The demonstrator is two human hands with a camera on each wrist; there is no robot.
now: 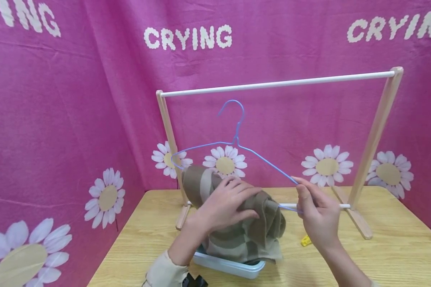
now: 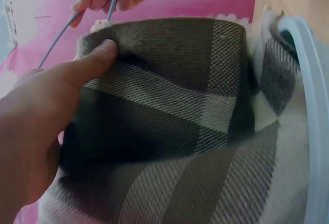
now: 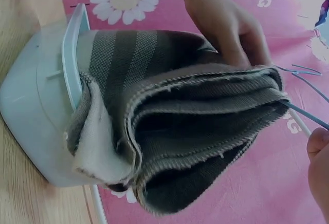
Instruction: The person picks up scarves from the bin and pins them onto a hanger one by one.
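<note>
A blue wire clothes hanger (image 1: 267, 161) stands with its hook up. A brown-and-beige checked scarf (image 1: 242, 239) hangs folded over its bottom bar. My right hand (image 1: 319, 213) grips the hanger's right corner between thumb and fingers. Across the top of the scarf lies my left hand (image 1: 228, 203). In the left wrist view its thumb (image 2: 100, 57) presses on the near face of the cloth while the fingers are hidden behind. The right wrist view shows the scarf's layered, fringed edges (image 3: 180, 111). Its lower part sits in a pale blue plastic tub (image 1: 233, 266).
Behind the hanger stands a rack with wooden legs and a white top rail (image 1: 276, 84). A small yellow object (image 1: 306, 240) lies on the wooden table (image 1: 129, 247), right of the tub. Pink cloth with white flowers (image 1: 107, 197) hangs around the back and left.
</note>
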